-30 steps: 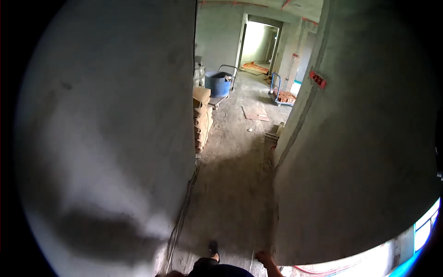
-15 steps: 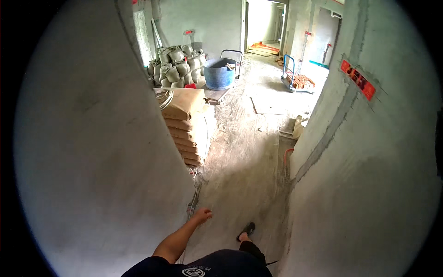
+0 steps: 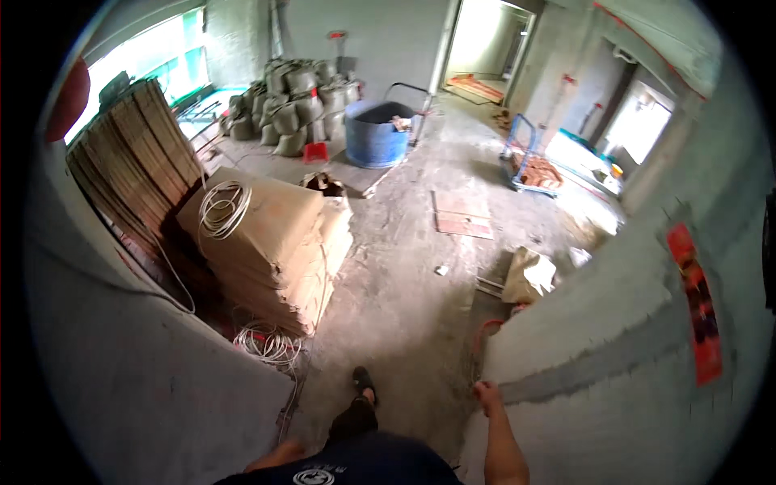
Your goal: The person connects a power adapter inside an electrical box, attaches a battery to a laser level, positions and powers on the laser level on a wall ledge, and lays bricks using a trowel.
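Observation:
My right hand (image 3: pixel 487 396) hangs beside the right wall's end, its fingers loosely curled with nothing visible in them. Low at the left, my left hand (image 3: pixel 284 454) is smeared by motion and partly behind my dark shirt (image 3: pixel 376 462), so its fingers cannot be made out. The thing nearest to it is the left wall (image 3: pixel 178 380). My one visible foot, in a dark shoe (image 3: pixel 363 378), is forward on the concrete floor (image 3: pixel 404 323).
Stacked paper sacks (image 3: pixel 259 250) carry a cable coil (image 3: pixel 225 208); loose cable (image 3: pixel 268 346) lies below. Brown boards (image 3: pixel 133 153) lean behind. Farther off are filled bags (image 3: pixel 287 117), a blue tub (image 3: pixel 376 144) and a trolley (image 3: pixel 522 145) with bricks. A pale sack (image 3: pixel 529 275) lies right.
I have moved forward, and more of the room shows beyond the walls. My left hand has swung back; my right hand has come into view. The other foot is forward.

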The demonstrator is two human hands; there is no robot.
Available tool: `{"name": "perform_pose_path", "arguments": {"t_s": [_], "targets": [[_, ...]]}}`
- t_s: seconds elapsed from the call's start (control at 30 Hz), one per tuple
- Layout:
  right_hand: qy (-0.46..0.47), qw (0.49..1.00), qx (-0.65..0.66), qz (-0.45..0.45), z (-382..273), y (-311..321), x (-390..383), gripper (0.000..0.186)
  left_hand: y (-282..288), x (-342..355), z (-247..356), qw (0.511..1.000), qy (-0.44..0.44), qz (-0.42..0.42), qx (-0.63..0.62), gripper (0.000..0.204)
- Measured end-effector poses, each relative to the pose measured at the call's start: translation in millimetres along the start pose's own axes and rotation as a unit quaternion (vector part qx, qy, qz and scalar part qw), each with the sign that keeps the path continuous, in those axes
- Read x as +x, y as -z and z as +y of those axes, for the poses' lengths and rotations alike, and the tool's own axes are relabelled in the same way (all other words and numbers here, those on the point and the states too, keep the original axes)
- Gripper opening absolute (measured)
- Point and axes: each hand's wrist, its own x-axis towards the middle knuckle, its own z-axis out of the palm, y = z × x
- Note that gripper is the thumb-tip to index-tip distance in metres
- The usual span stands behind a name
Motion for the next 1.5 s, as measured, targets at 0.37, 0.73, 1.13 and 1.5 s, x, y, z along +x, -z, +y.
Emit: {"name": "perform_pose_path", "arguments": {"t_s": [0.37,0.73,1.13,1.5], "targets": [[-0.202,0.965,-0.074,-0.152,-78.1,-100.4,145.6,0.028,-165.4,295.2,386.5,0.796,-0.263,0.217,0.500,0.021],[-0.119,0.958,-0.107,-0.238,-352.2,-187.6,490.3,0.031,-289.8,400.3,581.7,0.745,-0.359,0.435,0.356,0.019],[-0.037,0.976,-0.037,-0.213,-583.3,-209.4,765.9,0.033,-278.6,407.6,630.8,0.615,-0.375,0.653,0.234,0.014],[0.055,0.819,-0.384,-0.423,-524.0,-433.3,698.4,0.038,-300.1,374.0,704.5,0.665,-0.293,0.673,0.136,0.016]]}}
